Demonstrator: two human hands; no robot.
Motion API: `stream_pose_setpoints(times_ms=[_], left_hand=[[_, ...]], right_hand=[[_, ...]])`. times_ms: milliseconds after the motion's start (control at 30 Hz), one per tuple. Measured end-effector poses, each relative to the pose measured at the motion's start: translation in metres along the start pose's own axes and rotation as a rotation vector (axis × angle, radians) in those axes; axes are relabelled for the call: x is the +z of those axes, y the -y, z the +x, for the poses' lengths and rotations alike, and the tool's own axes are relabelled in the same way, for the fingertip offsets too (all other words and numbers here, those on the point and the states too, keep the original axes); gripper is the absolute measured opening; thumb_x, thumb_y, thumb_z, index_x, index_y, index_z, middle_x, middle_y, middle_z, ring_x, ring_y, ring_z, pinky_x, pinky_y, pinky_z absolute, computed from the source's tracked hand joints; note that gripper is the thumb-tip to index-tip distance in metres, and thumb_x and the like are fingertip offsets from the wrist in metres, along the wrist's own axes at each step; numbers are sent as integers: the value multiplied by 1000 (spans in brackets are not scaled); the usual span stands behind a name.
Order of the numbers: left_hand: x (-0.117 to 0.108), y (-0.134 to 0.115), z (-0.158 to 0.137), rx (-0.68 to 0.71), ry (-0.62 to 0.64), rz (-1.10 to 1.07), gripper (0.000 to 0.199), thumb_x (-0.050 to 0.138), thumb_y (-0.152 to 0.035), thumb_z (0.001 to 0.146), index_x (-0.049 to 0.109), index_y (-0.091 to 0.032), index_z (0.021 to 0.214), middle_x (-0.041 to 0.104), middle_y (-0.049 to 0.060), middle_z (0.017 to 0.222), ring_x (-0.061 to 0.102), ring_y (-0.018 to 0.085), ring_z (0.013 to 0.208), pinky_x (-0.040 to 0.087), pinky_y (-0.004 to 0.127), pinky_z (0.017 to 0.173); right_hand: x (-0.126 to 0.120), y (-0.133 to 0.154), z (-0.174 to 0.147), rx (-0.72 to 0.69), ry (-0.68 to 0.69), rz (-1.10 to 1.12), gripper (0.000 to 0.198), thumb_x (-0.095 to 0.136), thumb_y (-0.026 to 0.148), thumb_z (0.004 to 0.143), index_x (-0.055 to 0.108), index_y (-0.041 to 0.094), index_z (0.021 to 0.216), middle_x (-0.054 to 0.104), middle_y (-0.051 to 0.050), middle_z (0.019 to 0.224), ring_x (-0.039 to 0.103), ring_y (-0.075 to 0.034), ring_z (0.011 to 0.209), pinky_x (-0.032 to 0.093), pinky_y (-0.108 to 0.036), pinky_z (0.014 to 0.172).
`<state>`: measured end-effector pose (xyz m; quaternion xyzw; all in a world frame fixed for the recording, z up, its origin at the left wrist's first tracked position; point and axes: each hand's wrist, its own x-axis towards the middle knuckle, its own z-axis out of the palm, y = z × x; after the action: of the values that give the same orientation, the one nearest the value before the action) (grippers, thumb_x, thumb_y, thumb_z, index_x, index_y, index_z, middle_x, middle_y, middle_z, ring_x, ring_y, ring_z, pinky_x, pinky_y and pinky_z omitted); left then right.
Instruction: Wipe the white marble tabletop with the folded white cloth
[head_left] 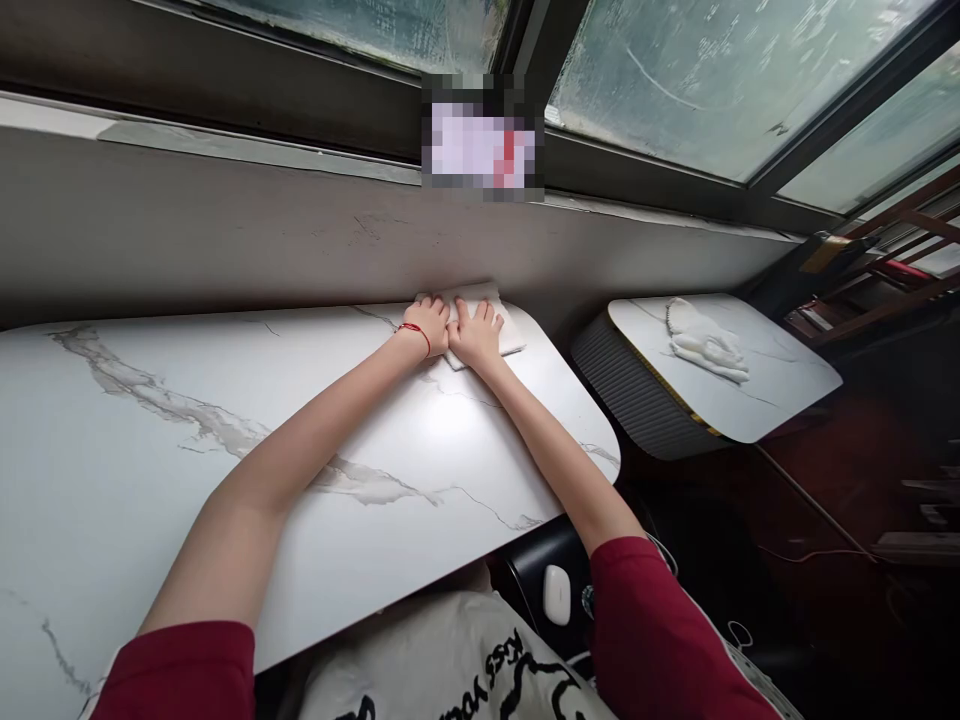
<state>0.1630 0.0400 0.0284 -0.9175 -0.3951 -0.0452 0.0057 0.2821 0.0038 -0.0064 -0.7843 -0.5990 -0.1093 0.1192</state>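
Note:
A folded white cloth (511, 334) lies on the white marble-patterned table (180, 520), at its far edge near the rounded right corner. My left hand (428, 322), with a red string bracelet at the wrist, rests flat on the left part of the cloth. Beside it, my right hand (477, 334) presses on the middle of the cloth with its fingers spread. The two hands are close together, about touching at the thumb side. Both arms reach forward across the tabletop.
A wall and window frame (660, 170) run along the table's far side. To the right stands a smaller marble-topped table (772, 345) bearing white gloves (705, 342). A white earbud case (556, 595) sits on a black surface below the near edge.

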Motion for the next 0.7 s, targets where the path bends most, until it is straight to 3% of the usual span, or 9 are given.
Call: stream_pose_setpoints(times_ms=[200,400,567,700], left_hand=[[-4,3,-4,48,-48,56,52,35,-25,97,54,-5,141,55,21,146,51,30,132,41,40,107],[-2,-12,-18,21,-59,83,58,35,-24,96,47,6,144,51,30,146,49,36,135,41,44,106],[-7,-45,-39,36,4,140,62,48,-22,89,48,4,146,52,31,147,48,45,137,41,55,104],[-13,-78,-68,128,72,203,60,57,-20,86,56,8,138,55,35,141,54,48,131,44,57,102]], right_hand=[[-3,5,-3,14,-1,-12,57,35,28,99,44,19,154,47,-24,145,39,-37,133,27,-54,108],[-6,-4,-16,-89,10,-11,59,33,28,99,42,16,156,49,-25,144,40,-39,131,31,-57,107],[-23,-23,-47,-206,27,-27,59,33,29,99,44,15,155,50,-24,143,41,-38,129,35,-52,105],[-50,-47,-86,-307,88,-104,58,35,34,99,47,18,153,59,-20,124,50,-34,111,41,-45,92]])
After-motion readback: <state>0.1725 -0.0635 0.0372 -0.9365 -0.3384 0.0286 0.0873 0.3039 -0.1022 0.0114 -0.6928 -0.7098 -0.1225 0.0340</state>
